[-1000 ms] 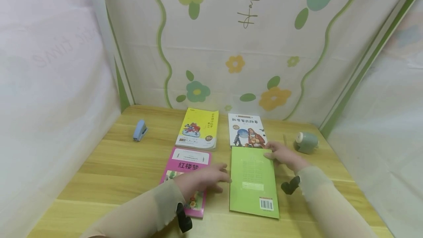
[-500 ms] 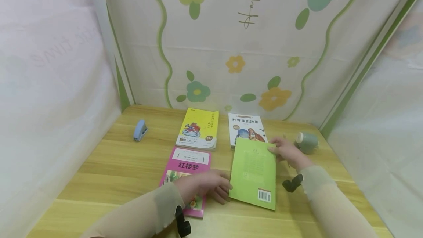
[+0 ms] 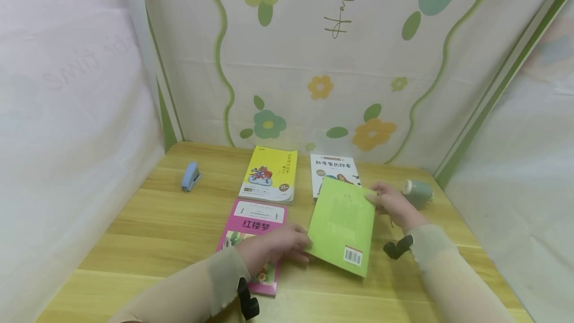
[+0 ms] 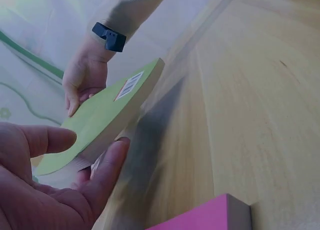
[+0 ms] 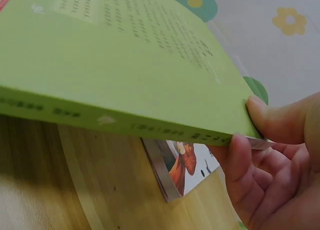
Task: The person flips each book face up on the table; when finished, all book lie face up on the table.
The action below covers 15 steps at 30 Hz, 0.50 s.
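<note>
A green book [image 3: 341, 223], its back cover with a barcode facing up, is held tilted above the table. My right hand [image 3: 394, 206] pinches its upper right corner; in the right wrist view the thumb [image 5: 280, 120] lies on the cover and the fingers are underneath. My left hand [image 3: 280, 245] is at the book's left edge. In the left wrist view its thumb [image 4: 52, 140] overlaps the cover while the fingers reach below the page edge. Under my left forearm lies a pink book [image 3: 262, 213], partly covered by the hand.
At the back, a yellow book [image 3: 271, 171] lies left of a white illustrated book [image 3: 334, 163], which the green book partly covers. A blue stapler [image 3: 190, 176] stands far left. A grey-green cylindrical object [image 3: 418, 193] sits beyond my right hand. Printed cloth walls [image 3: 278, 49] enclose the wooden table.
The green book has risen from the table and tilted, its top shifting over the white book. My right hand moved up with it. My left hand has come to its left edge.
</note>
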Each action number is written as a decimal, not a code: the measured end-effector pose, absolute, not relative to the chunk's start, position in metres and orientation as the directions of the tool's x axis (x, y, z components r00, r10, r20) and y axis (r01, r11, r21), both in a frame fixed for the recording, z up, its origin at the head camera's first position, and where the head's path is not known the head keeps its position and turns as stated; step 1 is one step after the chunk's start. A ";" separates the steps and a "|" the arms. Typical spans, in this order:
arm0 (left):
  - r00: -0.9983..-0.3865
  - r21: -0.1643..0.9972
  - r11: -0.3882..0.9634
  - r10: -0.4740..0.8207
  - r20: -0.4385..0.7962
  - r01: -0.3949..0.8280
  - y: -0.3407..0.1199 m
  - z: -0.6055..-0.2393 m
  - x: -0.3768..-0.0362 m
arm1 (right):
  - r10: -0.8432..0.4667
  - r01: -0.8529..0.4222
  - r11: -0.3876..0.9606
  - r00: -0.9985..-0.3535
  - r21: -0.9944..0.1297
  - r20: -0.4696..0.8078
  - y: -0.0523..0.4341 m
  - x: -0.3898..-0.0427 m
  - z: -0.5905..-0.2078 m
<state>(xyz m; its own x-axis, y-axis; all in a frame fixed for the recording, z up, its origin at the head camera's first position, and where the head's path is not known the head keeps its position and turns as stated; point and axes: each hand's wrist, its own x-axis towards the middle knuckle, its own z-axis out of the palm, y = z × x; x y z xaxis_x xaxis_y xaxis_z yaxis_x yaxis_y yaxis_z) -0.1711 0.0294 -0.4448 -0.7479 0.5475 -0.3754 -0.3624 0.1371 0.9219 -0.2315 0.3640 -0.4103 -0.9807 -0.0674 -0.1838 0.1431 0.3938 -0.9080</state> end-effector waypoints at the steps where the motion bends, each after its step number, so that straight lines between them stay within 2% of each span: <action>1: -0.760 0.922 0.131 0.530 -0.376 -0.365 0.030 -0.444 -0.172 | -0.060 0.147 0.382 -0.981 -0.912 -0.184 0.363 -0.232 -0.409; 15: -0.853 0.951 0.033 0.434 -0.290 -0.306 0.027 -0.442 -0.195 | -0.008 0.111 0.260 -0.993 -0.959 -0.117 0.359 -0.227 -0.396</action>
